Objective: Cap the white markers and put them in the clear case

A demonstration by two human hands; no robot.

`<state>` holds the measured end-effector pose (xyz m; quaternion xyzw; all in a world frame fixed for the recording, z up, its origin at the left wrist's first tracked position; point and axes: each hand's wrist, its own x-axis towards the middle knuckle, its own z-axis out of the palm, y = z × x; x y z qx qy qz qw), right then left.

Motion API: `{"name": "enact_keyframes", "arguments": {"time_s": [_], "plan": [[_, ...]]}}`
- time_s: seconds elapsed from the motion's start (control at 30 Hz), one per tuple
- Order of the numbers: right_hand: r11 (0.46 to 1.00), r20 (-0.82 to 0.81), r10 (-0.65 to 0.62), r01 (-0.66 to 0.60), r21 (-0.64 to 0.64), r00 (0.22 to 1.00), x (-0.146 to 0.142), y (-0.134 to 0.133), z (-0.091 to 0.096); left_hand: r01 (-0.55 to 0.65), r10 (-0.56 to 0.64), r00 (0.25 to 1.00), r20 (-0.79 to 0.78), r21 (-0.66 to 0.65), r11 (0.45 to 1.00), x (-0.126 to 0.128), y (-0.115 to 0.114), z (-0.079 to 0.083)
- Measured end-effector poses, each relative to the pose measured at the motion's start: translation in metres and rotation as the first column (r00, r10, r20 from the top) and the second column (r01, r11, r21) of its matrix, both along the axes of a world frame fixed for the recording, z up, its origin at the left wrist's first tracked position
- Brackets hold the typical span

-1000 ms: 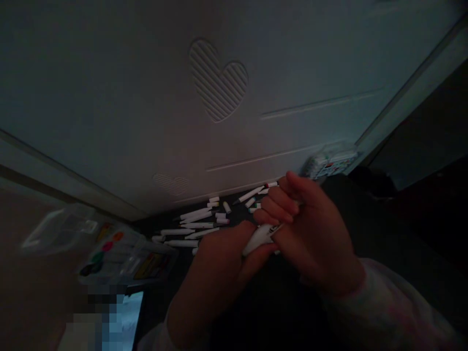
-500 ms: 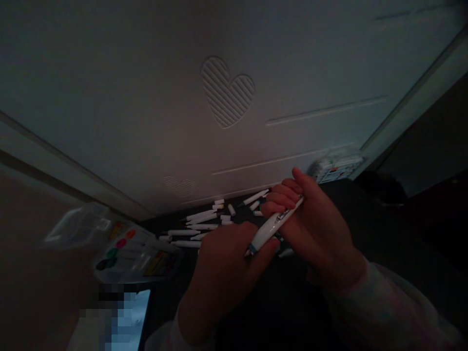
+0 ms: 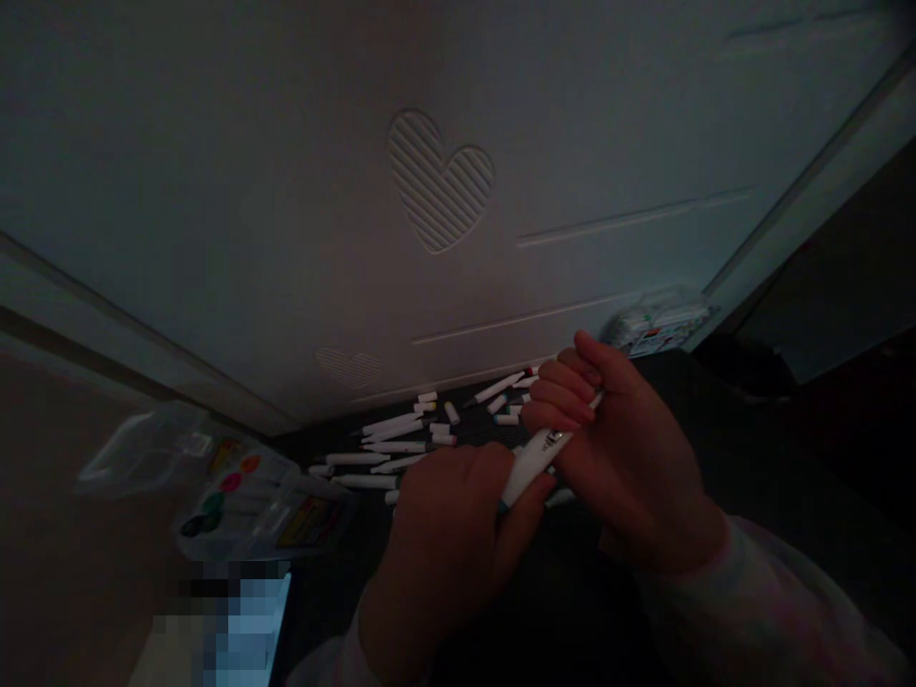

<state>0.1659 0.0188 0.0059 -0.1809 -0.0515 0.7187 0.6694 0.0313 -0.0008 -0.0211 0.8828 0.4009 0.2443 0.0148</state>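
In dim light, both hands hold one white marker point(image 3: 535, 458) above a dark floor. My left hand point(image 3: 450, 534) is closed around the marker's lower end, where a teal band shows. My right hand point(image 3: 622, 458) has its fingers curled over the upper part of the barrel. Just beyond the hands, several white markers and loose caps point(image 3: 401, 439) lie scattered on the floor.
A pale panel with an embossed striped heart point(image 3: 440, 176) rises behind the markers. A clear plastic marker case point(image 3: 264, 506) with coloured dots lies open at the left, its lid point(image 3: 143, 448) beside it. Another clear case point(image 3: 658, 324) sits at the right by the panel.
The marker was drawn out longer between my hands half a second ago; now my left hand covers its lower end again. The hands stayed close together.
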Motion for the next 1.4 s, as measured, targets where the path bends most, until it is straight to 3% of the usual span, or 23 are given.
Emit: {"name": "enact_keyframes", "arguments": {"time_s": [0.37, 0.53, 0.7, 0.87, 1.0, 1.07, 1.13, 1.23, 1.27, 1.33, 1.4], "plan": [[0.998, 0.045, -0.028, 0.025, 0.065, 0.999, 0.001, 0.000, -0.001, -0.007, 0.007, 1.000, -0.022, -0.019, 1.000, -0.006, 0.003, 0.000], [0.992, 0.042, -0.099, 0.096, 0.082, 0.994, 0.009, 0.003, 0.003, -0.012, 0.011, 1.000, -0.029, -0.034, 0.999, -0.007, 0.005, 0.000], [0.986, 0.007, -0.146, 0.145, 0.080, 0.989, 0.018, 0.006, 0.005, -0.063, 0.068, 0.997, 0.038, -0.117, 0.991, -0.010, 0.006, 0.002], [0.996, 0.086, -0.046, 0.039, 0.082, 0.995, 0.004, 0.004, -0.001, -0.033, 0.054, 0.996, 0.073, -0.260, 0.965, -0.011, 0.006, 0.003], [0.990, 0.334, 0.024, -0.070, 0.125, 0.942, -0.010, 0.006, -0.015, -0.007, 0.015, 1.000, 0.020, -0.377, 0.926, -0.011, 0.009, 0.003], [0.977, 0.544, -0.035, -0.085, 0.195, 0.838, -0.009, 0.011, -0.024, -0.009, 0.008, 1.000, -0.005, -0.404, 0.915, -0.015, 0.012, 0.004], [0.958, 0.733, -0.092, -0.139, 0.249, 0.673, -0.002, 0.018, -0.032, -0.048, 0.052, 0.999, -0.002, -0.411, 0.911, -0.023, 0.015, 0.006], [0.948, 0.900, -0.074, -0.249, 0.197, 0.429, 0.010, 0.030, -0.041, -0.164, 0.197, 0.979, 0.043, -0.399, 0.902, -0.037, 0.019, 0.010], [0.941, 0.952, -0.087, -0.289, 0.176, 0.295, 0.013, 0.033, -0.043, -0.199, 0.240, 0.969, 0.058, -0.393, 0.898, -0.042, 0.019, 0.011], [0.893, 0.988, -0.139, -0.440, 0.092, -0.075, 0.016, 0.036, -0.049, -0.252, 0.299, 0.952, 0.066, -0.384, 0.888, -0.047, 0.021, 0.012], [0.809, 0.867, -0.231, -0.582, -0.080, -0.441, 0.014, 0.037, -0.057, -0.279, 0.325, 0.944, 0.056, -0.391, 0.877, -0.050, 0.022, 0.012]]}}
